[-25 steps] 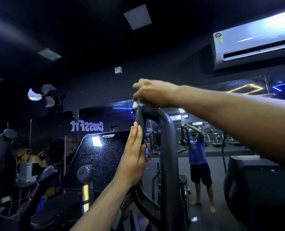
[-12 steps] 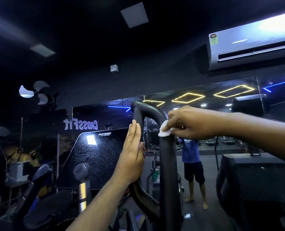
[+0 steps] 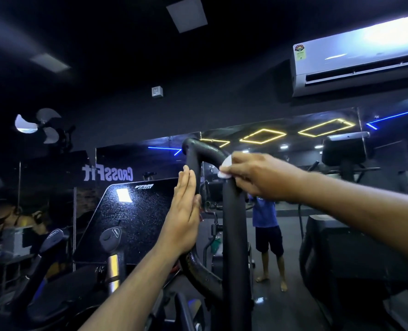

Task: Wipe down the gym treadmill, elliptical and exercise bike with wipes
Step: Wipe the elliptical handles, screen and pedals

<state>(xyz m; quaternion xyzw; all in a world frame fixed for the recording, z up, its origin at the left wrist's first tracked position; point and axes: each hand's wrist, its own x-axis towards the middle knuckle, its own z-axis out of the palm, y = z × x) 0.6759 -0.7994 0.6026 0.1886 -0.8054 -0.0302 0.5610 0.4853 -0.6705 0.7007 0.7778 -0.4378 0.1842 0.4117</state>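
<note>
A black padded looped handlebar point(image 3: 234, 225) of the elliptical rises in front of me. My right hand point(image 3: 253, 175) grips a white wipe point(image 3: 224, 166) and holds it against the right side of the loop, just below the top bend. My left hand point(image 3: 185, 213) lies flat with straight fingers against the left bar of the loop. The black console screen point(image 3: 126, 218) stands to the left of the handle.
A second handle with a silver post point(image 3: 112, 249) stands low left. Another dark machine point(image 3: 350, 259) is at right. A mirror ahead reflects a person in a blue shirt point(image 3: 267, 235). An air conditioner point(image 3: 355, 58) hangs upper right, a fan point(image 3: 38, 125) at left.
My right hand slid the wipe from the top of the loop down onto its right side. The left hand stayed flat on the left bar.
</note>
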